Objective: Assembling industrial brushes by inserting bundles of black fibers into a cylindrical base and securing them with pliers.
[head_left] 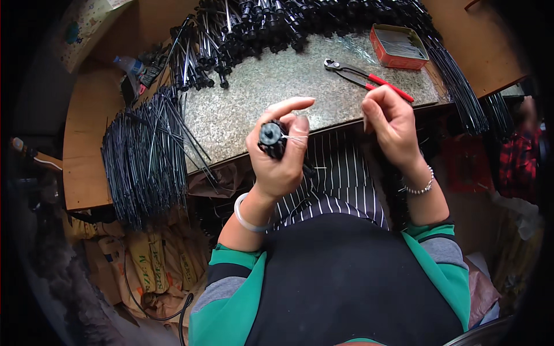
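My left hand (277,153) is closed around what looks like a folded black umbrella frame (270,134), seen end-on with its round, notched cap toward me. A thin, pale wire (295,137) sticks out from the cap by my left thumb; the index finger is raised and curved. My right hand (392,124) hovers apart from it, to the right over the table's front edge, with thumb and index finger pinched together. Whatever sits in that pinch is too small to make out. Pincers with red handles (375,79) lie just beyond my right hand.
A red tin (398,62) of thin wires stands at the back right of the speckled tabletop (231,109). Black frames with metal shafts (248,34) pile along the back. Bundles of black ribs (144,155) overhang the left edge, more (456,81) the right. Sacks (150,259) lie below left.
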### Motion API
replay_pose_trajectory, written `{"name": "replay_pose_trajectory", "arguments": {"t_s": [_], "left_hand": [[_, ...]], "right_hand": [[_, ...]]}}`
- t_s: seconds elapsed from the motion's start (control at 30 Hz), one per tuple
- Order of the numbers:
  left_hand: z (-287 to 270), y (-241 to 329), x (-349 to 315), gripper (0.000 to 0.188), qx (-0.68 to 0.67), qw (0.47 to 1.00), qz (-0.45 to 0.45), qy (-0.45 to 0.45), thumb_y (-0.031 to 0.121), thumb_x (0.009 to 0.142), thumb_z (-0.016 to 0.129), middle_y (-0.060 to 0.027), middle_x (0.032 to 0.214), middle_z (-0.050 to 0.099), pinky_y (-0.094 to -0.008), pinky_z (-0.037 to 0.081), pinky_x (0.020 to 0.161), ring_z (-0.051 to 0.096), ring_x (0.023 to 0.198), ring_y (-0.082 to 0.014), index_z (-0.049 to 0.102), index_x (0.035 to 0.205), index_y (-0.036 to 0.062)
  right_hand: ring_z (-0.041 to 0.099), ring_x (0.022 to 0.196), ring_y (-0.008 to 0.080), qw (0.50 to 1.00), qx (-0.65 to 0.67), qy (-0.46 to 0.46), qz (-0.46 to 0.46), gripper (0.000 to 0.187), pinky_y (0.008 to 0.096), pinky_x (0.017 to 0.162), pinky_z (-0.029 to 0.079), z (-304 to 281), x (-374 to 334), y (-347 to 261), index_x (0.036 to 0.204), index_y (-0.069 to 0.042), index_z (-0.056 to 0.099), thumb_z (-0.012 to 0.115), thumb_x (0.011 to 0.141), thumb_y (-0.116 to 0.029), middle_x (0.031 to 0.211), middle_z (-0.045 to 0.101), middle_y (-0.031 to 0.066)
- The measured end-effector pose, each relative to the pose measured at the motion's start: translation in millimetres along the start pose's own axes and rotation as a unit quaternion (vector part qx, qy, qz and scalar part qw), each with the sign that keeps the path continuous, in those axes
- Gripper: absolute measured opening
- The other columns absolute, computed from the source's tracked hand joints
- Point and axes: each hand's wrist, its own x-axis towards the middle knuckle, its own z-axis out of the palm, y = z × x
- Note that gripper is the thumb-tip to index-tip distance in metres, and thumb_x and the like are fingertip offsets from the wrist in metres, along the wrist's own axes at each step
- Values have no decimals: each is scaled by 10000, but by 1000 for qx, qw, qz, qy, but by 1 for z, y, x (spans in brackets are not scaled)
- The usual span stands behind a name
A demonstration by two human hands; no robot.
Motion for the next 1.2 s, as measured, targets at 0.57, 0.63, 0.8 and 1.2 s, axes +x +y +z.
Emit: {"name": "replay_pose_trajectory", "arguments": {"t_s": [0.57, 0.63, 0.8, 1.2], "left_hand": [[-12, -10, 12, 193, 27, 998, -26, 57, 34, 905, 485, 27, 552, 420, -181, 290, 408, 329, 427, -20, 499, 1069, -67], [-11, -12, 12, 194, 42, 997, -24, 56, 34, 905, 488, 26, 555, 423, -180, 291, 407, 331, 428, -19, 499, 1070, -67], [-7, -12, 11, 132, -19, 996, -44, 80, -10, 864, 517, 42, 664, 515, -158, 302, 495, 396, 561, 11, 579, 980, -6], [-7, -6, 3, 160, -59, 997, -45, 27, 16, 862, 537, 46, 693, 522, -147, 327, 538, 419, 607, 2, 571, 1014, -23]], "right_hand": [[391, 878, 160, 957, -133, -256, 43, 225, 270, 791, 343, -45, -10, -34, 801, -43, 552, 703, 721, -189, 929, 403, 61], [408, 886, 181, 945, -185, -267, 25, 255, 277, 803, 351, -43, -13, -46, 813, -43, 566, 727, 689, -196, 957, 394, 83], [430, 842, 197, 940, -237, -243, -43, 283, 279, 766, 371, -36, -14, -54, 820, -41, 574, 743, 669, -210, 932, 395, 95], [597, 715, 232, 906, -268, -300, -130, 257, 332, 602, 467, -38, -21, -54, 840, 35, 481, 663, 762, -128, 830, 569, 146]]}}
